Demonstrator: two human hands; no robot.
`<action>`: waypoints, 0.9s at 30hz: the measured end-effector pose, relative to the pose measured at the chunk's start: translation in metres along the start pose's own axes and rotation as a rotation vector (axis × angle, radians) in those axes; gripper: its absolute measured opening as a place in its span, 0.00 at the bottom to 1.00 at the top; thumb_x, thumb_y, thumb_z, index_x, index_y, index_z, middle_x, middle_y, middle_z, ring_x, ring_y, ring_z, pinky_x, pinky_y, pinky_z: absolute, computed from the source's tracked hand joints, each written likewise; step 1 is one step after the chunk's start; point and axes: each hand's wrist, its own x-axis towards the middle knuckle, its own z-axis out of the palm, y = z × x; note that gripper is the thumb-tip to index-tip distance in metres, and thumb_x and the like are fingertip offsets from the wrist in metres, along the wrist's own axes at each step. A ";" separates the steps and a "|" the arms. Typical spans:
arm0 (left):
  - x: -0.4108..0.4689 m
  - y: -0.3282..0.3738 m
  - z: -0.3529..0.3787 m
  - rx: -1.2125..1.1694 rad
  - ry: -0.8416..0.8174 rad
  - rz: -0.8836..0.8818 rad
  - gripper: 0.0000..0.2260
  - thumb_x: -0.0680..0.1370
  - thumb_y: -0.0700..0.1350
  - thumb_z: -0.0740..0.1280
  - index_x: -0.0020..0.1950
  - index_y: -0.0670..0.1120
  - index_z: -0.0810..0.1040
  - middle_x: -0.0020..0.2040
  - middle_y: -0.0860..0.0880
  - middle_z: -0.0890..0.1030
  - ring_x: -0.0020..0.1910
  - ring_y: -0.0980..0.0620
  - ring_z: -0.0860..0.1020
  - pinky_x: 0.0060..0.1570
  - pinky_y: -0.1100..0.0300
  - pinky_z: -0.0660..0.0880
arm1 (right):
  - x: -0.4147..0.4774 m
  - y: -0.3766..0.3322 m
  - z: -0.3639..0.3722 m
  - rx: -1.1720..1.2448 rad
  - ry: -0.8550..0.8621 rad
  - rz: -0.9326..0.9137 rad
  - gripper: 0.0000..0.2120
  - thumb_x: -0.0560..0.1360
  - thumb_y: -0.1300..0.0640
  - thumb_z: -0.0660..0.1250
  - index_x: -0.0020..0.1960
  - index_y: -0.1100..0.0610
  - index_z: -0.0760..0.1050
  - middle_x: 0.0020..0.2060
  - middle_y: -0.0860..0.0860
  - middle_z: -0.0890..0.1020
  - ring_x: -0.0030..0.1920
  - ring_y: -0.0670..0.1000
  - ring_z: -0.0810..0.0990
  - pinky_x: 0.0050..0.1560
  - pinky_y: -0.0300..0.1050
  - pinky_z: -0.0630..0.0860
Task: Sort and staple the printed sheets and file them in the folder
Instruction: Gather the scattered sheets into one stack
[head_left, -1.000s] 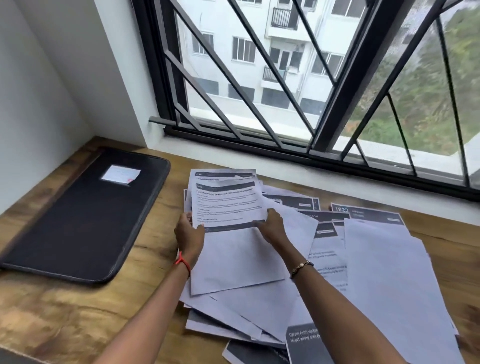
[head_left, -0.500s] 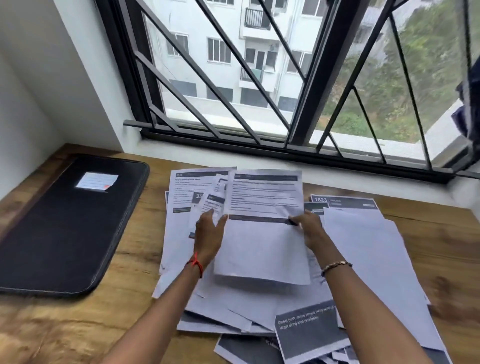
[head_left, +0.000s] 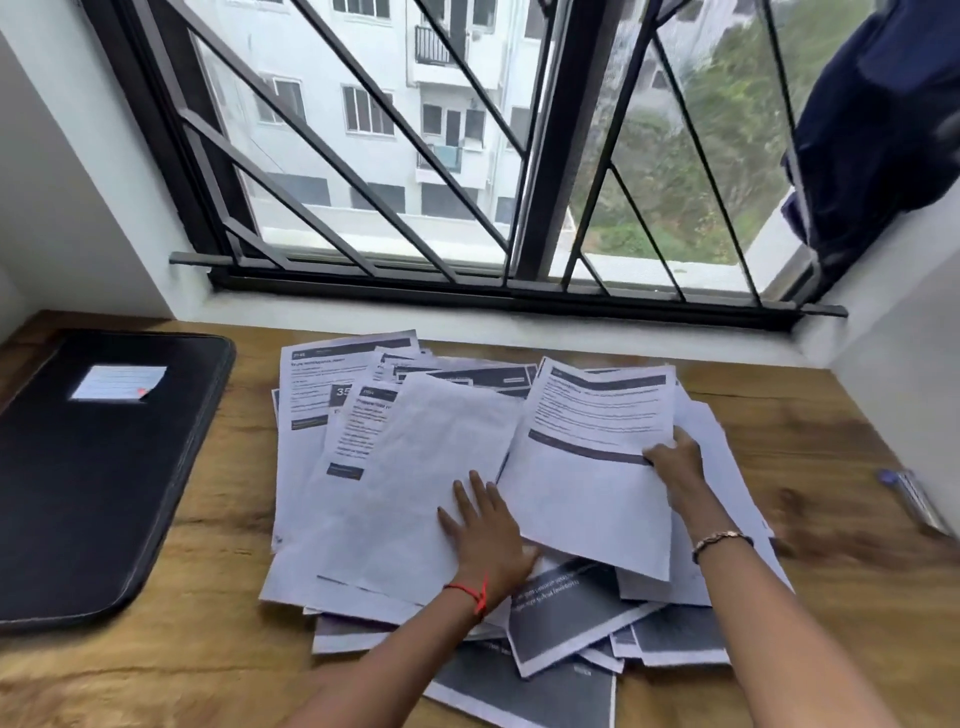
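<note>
Your left hand (head_left: 485, 530) has released the printed sheet (head_left: 587, 467), fingers flat on the pile (head_left: 410, 467); your right hand (head_left: 675, 462) pinches it alone, so sorting continues.

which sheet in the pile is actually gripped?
The printed sheet with the dark band across its middle, on the right: the right hand pinches its right edge. The left hand only rests flat on a blank-faced sheet beside it.
</note>
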 end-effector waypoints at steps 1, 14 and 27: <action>-0.001 0.001 0.000 0.012 0.009 -0.009 0.39 0.78 0.56 0.58 0.75 0.35 0.39 0.75 0.37 0.35 0.74 0.33 0.37 0.68 0.33 0.44 | -0.002 0.001 -0.004 0.037 0.026 0.005 0.19 0.72 0.74 0.58 0.61 0.66 0.73 0.52 0.57 0.78 0.49 0.54 0.75 0.37 0.40 0.72; 0.006 -0.042 -0.081 -0.791 0.312 0.069 0.07 0.73 0.41 0.63 0.43 0.37 0.75 0.40 0.41 0.77 0.40 0.44 0.74 0.37 0.56 0.63 | 0.003 0.017 -0.010 0.593 0.090 0.238 0.16 0.71 0.68 0.67 0.59 0.66 0.75 0.58 0.57 0.79 0.54 0.56 0.78 0.49 0.45 0.79; 0.015 -0.119 -0.083 -1.958 0.041 -0.147 0.14 0.67 0.42 0.62 0.47 0.40 0.82 0.39 0.43 0.83 0.38 0.45 0.80 0.44 0.57 0.76 | -0.014 -0.023 0.050 0.453 -0.398 0.103 0.16 0.70 0.72 0.61 0.55 0.61 0.77 0.47 0.58 0.82 0.46 0.57 0.80 0.53 0.51 0.77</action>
